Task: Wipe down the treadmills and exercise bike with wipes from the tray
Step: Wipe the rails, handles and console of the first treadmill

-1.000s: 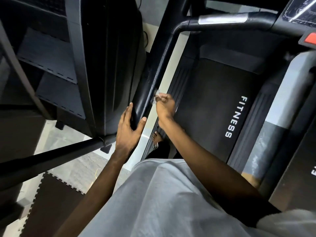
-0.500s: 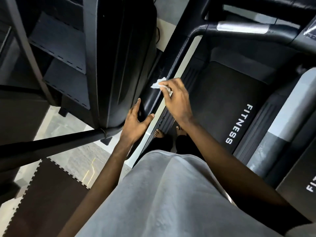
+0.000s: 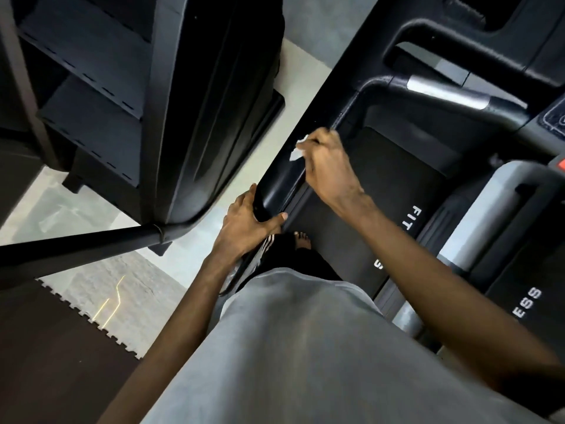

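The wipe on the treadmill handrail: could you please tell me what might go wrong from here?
The wipe is a small crumpled wad pinched in the right hand, so it may miss parts of the broad handrail.
The left hand grips the handrail's end; a damp surface might let it slip.

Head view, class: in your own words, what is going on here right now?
A person stands on a treadmill belt and is cleaning its black handrail. The right hand pinches a crumpled white wipe and presses it against the upper stretch of the handrail. The left hand grips the handrail's lower end, thumb on one side and fingers on the other. Another dark machine stands to the left.
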Demonstrator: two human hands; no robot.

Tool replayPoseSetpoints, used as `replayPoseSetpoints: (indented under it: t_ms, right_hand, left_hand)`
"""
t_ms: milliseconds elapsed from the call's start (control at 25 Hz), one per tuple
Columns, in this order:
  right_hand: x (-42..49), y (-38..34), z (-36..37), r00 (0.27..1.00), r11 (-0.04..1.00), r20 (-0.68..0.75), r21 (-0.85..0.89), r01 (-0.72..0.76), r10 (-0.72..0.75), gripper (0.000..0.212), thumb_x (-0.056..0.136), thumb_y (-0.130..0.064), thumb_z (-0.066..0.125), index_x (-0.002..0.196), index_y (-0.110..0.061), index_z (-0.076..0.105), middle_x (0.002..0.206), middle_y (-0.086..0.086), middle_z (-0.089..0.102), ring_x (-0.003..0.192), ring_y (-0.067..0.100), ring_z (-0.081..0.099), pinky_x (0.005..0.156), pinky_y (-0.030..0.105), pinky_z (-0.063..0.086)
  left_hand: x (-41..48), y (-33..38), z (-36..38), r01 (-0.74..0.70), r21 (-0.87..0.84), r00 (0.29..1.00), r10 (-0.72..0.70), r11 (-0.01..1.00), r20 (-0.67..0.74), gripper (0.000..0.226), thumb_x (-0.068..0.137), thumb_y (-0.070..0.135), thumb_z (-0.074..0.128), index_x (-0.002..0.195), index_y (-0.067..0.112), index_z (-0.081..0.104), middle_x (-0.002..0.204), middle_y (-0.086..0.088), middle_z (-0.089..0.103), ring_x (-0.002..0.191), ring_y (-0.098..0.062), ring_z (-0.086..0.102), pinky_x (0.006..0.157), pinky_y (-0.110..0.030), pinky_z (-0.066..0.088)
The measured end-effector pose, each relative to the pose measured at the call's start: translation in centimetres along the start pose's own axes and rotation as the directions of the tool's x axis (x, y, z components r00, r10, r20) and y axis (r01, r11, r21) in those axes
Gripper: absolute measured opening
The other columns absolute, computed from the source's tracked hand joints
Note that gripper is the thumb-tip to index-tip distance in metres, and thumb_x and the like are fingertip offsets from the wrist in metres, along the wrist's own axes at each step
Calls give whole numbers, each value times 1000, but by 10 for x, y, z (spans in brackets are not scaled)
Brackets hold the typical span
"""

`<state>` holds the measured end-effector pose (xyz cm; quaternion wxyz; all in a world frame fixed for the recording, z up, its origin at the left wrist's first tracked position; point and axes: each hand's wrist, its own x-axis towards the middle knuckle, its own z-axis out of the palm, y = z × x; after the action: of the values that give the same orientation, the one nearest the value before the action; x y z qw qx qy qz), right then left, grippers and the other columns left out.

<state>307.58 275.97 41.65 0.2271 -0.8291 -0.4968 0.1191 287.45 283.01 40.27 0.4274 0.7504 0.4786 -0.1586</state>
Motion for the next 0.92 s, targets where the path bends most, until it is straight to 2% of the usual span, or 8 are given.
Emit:
replayPoseSetpoints:
  t_ms: [120, 280, 360, 440, 520, 720, 840, 920]
  right_hand:
    - [14, -11, -1, 963, 986, 230, -58, 159, -142, 36, 87, 11, 56, 112, -5, 75, 105, 11, 65, 100, 26, 58, 92, 26, 46]
    - [51, -6, -14, 976, 986, 199, -159, -53, 85, 36, 84, 12, 51, 111, 0, 73, 113, 19, 62, 106, 36, 60, 93, 40, 54]
    - [48, -20, -8, 962, 977, 273, -199, 74, -17, 24, 86, 6, 55, 102, 4, 73, 111, 22, 61, 103, 38, 59, 92, 43, 54]
    - [37, -33, 2, 892, 957, 431, -179, 229, -133, 19, 91, -1, 56, 98, -1, 74, 107, 18, 60, 99, 32, 58, 90, 37, 54]
    - [43, -34, 6, 839, 946, 526, -178, 273, -143, 23, 86, 7, 56, 97, -4, 74, 102, 14, 60, 95, 29, 60, 84, 34, 56]
    - [89, -20, 2, 904, 922, 418, -379, 84, 89, 31, 84, 9, 55, 104, -3, 75, 107, 18, 65, 96, 34, 65, 88, 32, 54]
    - [78, -42, 13, 817, 899, 577, -352, 259, -10, 31, 88, 6, 55, 109, -6, 74, 109, 15, 64, 107, 32, 59, 93, 34, 53]
    - [76, -51, 17, 765, 914, 643, -302, 271, -14, 32, 91, 4, 55, 112, -10, 74, 111, 12, 64, 110, 29, 58, 93, 33, 51]
  left_hand:
    - [9, -3, -9, -7, -26, 998, 9, 1000, 66, 111, 71, 80, 64, 158, 23, 24, 158, -5, 37, 145, -25, 33, 118, -44, 33]
    - [13, -7, -17, -37, -148, 995, 51, 988, 89, 92, 77, 71, 68, 153, 30, 34, 150, -1, 45, 139, -22, 42, 114, -36, 35]
    - [16, -9, -19, -42, -194, 994, 61, 980, 94, 86, 84, 60, 71, 154, 26, 34, 152, -2, 44, 140, -22, 41, 112, -32, 33]
    - [23, -16, -19, -29, -237, 990, 61, 971, 130, 92, 81, 64, 70, 155, 23, 33, 153, -2, 43, 141, -21, 41, 114, -32, 34]
    - [30, -24, -18, -14, -275, 984, 62, 961, 169, 104, 71, 79, 65, 154, 24, 36, 151, 0, 46, 138, -19, 44, 115, -38, 37]
    - [40, -35, -14, -17, -296, 981, 72, 955, 178, 110, 59, 93, 53, 149, 31, 40, 148, 6, 48, 138, -15, 43, 117, -43, 34]
    - [44, -41, -15, 38, -312, 972, 37, 949, 232, 121, 54, 95, 51, 153, 26, 37, 154, 1, 42, 143, -19, 38, 119, -41, 32]
    - [43, -46, -16, 75, -305, 962, 11, 950, 272, 127, 53, 98, 52, 155, 25, 33, 161, -3, 32, 150, -22, 26, 122, -39, 25]
